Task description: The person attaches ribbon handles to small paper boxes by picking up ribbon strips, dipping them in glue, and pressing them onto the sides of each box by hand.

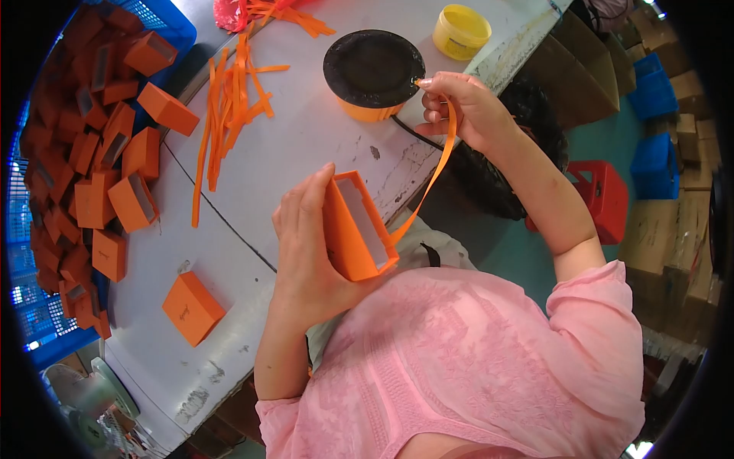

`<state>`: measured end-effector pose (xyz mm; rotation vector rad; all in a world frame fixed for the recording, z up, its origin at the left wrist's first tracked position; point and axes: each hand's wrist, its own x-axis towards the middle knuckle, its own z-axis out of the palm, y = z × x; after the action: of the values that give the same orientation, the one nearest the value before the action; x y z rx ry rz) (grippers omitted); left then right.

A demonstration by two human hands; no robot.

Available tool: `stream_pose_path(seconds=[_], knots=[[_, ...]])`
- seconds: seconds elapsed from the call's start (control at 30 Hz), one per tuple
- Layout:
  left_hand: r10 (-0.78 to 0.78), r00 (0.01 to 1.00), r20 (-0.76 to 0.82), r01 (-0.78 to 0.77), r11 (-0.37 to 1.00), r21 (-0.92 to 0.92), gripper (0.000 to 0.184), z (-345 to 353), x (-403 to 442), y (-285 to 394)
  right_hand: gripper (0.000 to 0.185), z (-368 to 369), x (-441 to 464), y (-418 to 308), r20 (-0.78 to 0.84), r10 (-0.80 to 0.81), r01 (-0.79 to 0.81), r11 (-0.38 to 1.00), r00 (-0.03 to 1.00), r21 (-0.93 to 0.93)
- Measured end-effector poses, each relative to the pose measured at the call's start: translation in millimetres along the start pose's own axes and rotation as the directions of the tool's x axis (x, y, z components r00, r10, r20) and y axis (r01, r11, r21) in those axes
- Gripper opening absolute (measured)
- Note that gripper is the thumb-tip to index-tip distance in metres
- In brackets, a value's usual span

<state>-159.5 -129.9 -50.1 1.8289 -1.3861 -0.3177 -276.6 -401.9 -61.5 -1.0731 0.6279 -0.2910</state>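
Observation:
An open orange box point(353, 237) is held in my left hand point(302, 237), its pale inside showing. An orange ribbon point(430, 187) runs from the box's near right edge up to my right hand point(462, 107). The fingers of my right hand pinch the ribbon's end at the rim of a round black-topped pot point(372, 67) with an orange side. Cut orange ribbons point(229, 107) lie in a loose bunch on the table, left of the pot.
Many orange boxes point(95, 199) are heaped at the left by a blue basket point(172, 27). One closed box point(193, 307) lies alone on the table point(283, 130). A yellow tub point(462, 32) stands behind the pot. A red container point(604, 199) is right of the table.

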Motion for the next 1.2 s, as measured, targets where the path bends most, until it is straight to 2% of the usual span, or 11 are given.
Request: stream_pose_path(seconds=[0.17,0.23,0.3,0.37,0.5,0.7,0.8,0.9,1.0,1.1,1.2], knots=[[-0.013,1.0,-0.022,0.013,1.0,0.011,0.121,-5,-6,-6,0.015,-7,-11,7,-0.046,0.008,-0.007,1.0,0.999,0.027],[-0.032,0.999,-0.042,0.033,0.999,0.009,0.123,-6,-11,-10,0.015,0,-22,6,0.025,-0.005,0.005,1.0,1.0,0.018],[-0.032,0.998,-0.061,0.026,0.996,-0.087,0.122,-6,-13,-13,0.016,20,-42,2,0.216,-0.115,0.164,0.961,0.97,-0.222],[-0.02,0.998,-0.059,0.014,0.995,-0.102,0.122,-5,-14,-11,0.009,45,-55,-4,0.421,-0.02,0.151,0.948,0.907,-0.281],[0.152,0.983,-0.104,-0.156,0.987,-0.03,0.121,-6,-11,-6,0.015,71,-55,-3,0.524,0.11,0.16,0.882,0.845,-0.444],[0.262,0.957,-0.123,-0.247,0.961,0.124,0.106,-8,-12,-7,0.02,84,-53,-3,0.493,0.127,0.224,0.775,0.861,-0.591],[0.306,0.946,-0.107,-0.272,0.928,0.253,0.117,-7,-14,-8,0.019,86,-52,4,0.439,0.148,0.186,0.753,0.886,-0.631],[0.32,0.942,-0.103,-0.277,0.913,0.299,0.108,-8,-18,-9,0.016,87,-52,3,0.433,0.215,0.16,0.717,0.875,-0.678],[0.348,0.936,-0.054,-0.296,0.862,0.412,0.101,-11,-19,-9,0.014,86,-52,14,0.532,0.133,0.202,0.828,0.836,-0.523],[0.358,0.934,-0.02,-0.318,0.852,0.416,0.092,-15,-19,-4,0.024,91,-51,28,0.449,0.245,0.032,0.85,0.859,-0.526],[0.324,0.945,-0.036,-0.299,0.906,0.301,0.103,-19,-25,-8,0.028,95,-49,29,0.485,0.245,0.109,0.798,0.84,-0.593]])
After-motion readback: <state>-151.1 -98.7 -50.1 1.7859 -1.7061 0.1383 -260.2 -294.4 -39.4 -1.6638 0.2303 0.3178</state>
